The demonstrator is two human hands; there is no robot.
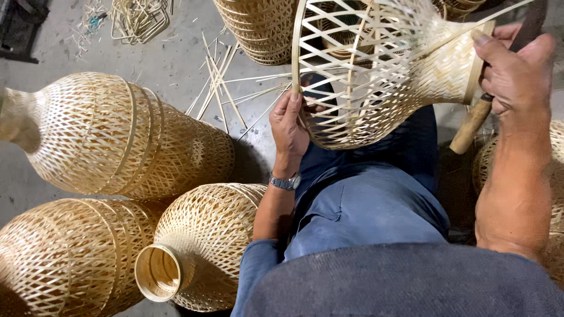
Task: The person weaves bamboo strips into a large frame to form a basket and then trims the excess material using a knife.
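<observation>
I see my left hand raised in front of my lap, wrist bent back, fingers curled over the wide open rim of the unfinished woven bamboo shade and pinching that rim. A wristwatch sits on that wrist. My right hand comes in from the right on a bare, nearly upright forearm; its fingers are closed around the shade's narrow neck, and a wooden tool handle sticks out below the palm, though I cannot tell how it is gripped. The shade lies on its side above my blue-trousered knees, open mouth to the left, neck to the right.

Below is a grey concrete floor. Three finished bamboo shades lie on it to my left: one large, one at the lower corner, one with its neck opening facing up. Loose bamboo strips lie scattered on the floor beyond them.
</observation>
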